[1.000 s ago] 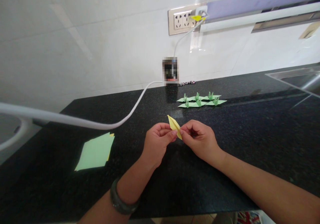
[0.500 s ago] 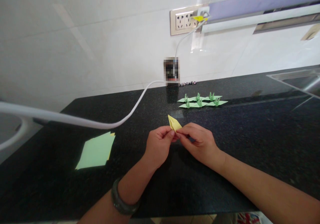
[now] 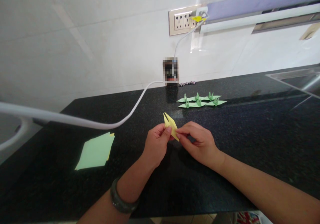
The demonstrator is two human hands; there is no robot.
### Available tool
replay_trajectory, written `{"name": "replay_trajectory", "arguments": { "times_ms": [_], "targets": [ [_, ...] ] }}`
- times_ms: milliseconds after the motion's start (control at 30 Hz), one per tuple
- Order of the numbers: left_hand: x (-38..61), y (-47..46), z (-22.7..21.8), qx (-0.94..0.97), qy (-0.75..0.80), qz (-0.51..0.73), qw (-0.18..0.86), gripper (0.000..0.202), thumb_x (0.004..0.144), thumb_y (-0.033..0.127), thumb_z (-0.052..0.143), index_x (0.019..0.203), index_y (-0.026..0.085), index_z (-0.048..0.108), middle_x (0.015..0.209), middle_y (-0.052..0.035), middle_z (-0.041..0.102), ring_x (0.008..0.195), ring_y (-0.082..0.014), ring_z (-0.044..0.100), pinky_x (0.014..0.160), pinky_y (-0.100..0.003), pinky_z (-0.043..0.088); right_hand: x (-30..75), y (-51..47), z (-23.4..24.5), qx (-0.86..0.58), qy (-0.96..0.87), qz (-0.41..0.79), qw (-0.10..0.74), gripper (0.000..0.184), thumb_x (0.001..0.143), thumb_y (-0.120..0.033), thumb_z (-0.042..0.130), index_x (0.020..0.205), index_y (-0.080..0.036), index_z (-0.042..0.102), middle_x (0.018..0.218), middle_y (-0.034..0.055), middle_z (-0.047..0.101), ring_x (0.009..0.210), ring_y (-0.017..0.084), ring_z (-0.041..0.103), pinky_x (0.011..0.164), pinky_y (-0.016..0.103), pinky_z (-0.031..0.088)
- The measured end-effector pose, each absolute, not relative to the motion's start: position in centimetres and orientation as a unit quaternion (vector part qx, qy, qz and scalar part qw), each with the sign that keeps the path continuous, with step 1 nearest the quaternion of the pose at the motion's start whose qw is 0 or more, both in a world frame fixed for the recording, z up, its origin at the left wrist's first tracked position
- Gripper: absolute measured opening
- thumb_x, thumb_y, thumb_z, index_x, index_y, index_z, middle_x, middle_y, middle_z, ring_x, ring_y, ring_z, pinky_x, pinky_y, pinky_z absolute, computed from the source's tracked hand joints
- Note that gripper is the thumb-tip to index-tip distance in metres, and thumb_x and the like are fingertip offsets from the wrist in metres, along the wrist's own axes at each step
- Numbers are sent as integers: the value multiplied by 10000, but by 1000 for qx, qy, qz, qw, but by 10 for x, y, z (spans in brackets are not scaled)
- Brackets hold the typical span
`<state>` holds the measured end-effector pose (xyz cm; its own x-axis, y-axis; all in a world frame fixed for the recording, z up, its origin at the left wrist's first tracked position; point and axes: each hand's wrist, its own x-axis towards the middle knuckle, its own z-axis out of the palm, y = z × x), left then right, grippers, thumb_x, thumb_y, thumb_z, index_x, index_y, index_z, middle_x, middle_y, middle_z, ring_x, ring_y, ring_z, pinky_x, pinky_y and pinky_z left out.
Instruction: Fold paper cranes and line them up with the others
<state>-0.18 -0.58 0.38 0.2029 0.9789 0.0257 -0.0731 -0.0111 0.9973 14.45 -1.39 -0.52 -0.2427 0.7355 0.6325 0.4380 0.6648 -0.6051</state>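
A small yellow folded paper piece [image 3: 170,125] with two pointed tips is held up over the black counter [image 3: 245,134]. My left hand [image 3: 156,145] pinches its left side between thumb and fingers. Fingers of my right hand [image 3: 197,144] pinch its lower right edge. Both hands are closed on the paper, just above the counter's middle.
Several finished green paper cranes [image 3: 201,101] sit in a row behind the hands. A stack of green and yellow paper sheets [image 3: 95,151] lies at the left. A white cable [image 3: 100,124] crosses the counter from a wall socket [image 3: 183,20]. A sink edge [image 3: 295,75] shows at far right.
The yellow paper has been turned and opened so two pointed tips show at its top. Both hands have shifted slightly left while keeping their pinch.
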Motion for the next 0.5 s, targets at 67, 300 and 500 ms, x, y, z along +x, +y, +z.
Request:
{"name": "replay_trajectory", "arguments": {
  "times_ms": [67, 300, 500],
  "targets": [
    [-2, -5, 3, 535, 420, 468, 565, 211, 772, 327, 487, 808, 160, 612, 725, -14, 610, 644, -107, 546, 652, -231, 437, 144, -14, -5, -425, -737, 165, 499, 137, 747, -188, 536, 882, -188, 555, 693, 11, 522, 622, 113, 516, 545, 235, 447],
    [-1, -6, 4, 567, 413, 451, 551, 231, 794, 326, 443, 830, 168, 607, 793, -23, 613, 706, -128, 560, 662, -238, 454, 141, -17, -5, -448, -714, 227, 488, 90, 730, -212, 560, 808, -180, 531, 714, 12, 539, 591, 101, 523, 526, 221, 446],
    [-4, -5, 0, 612, 432, 427, 507, 262, 807, 336, 414, 834, 156, 603, 761, -19, 601, 680, -127, 542, 648, -246, 449, 139, -16, -7, -459, -684, 258, 505, 91, 741, -238, 556, 804, -180, 525, 674, 4, 550, 563, 96, 525, 504, 208, 446]
  ]
}}
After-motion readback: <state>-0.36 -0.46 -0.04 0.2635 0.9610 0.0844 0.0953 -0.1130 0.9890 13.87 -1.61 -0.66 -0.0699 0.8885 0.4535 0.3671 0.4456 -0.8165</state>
